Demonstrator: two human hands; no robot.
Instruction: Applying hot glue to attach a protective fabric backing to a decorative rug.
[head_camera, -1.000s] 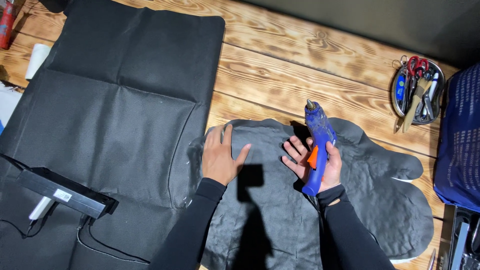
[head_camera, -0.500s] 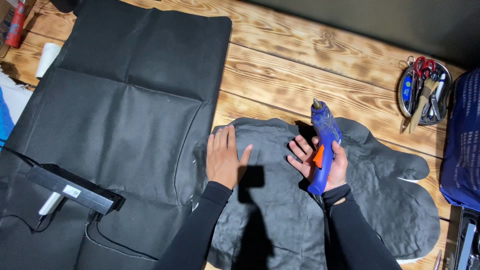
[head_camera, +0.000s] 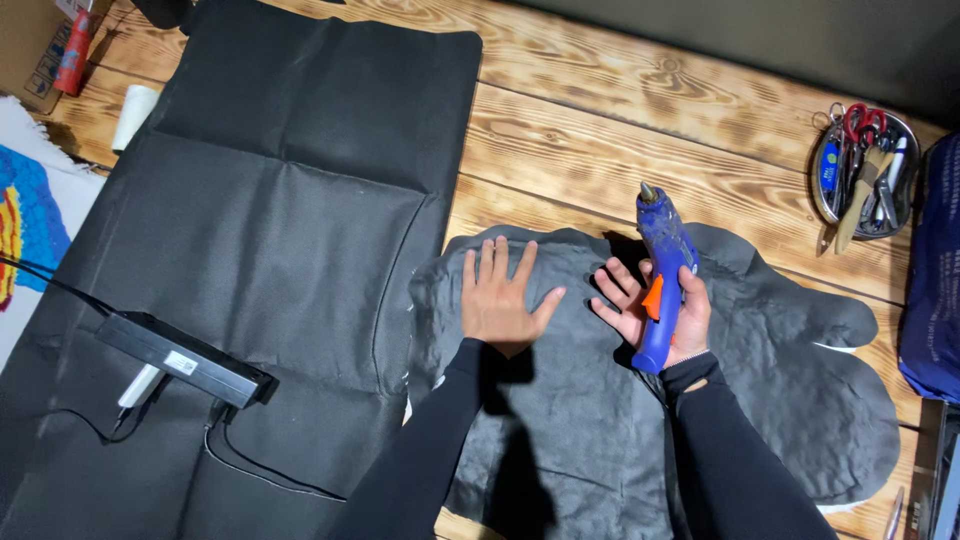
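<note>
A dark grey cut piece of felt-like fabric (head_camera: 780, 400) with a lobed outline lies on the wooden table (head_camera: 620, 130). My left hand (head_camera: 500, 300) presses flat on its upper left part, fingers spread. My right hand (head_camera: 660, 315) holds a blue glue gun (head_camera: 662, 270) with an orange trigger, nozzle pointing away from me; its fingers are partly open and rest on the fabric beside the left hand. Both arms wear black sleeves.
A large black fabric sheet (head_camera: 270, 230) covers the table's left side, with a black power strip (head_camera: 185, 360) and cables on it. A metal dish (head_camera: 865, 165) holding scissors and tools sits at the right. A dark blue bag (head_camera: 935, 290) is at the right edge.
The view has shifted slightly, so everything sits a little lower and to the right in frame. Both hands stay on the grey fabric, with the glue gun still held.
</note>
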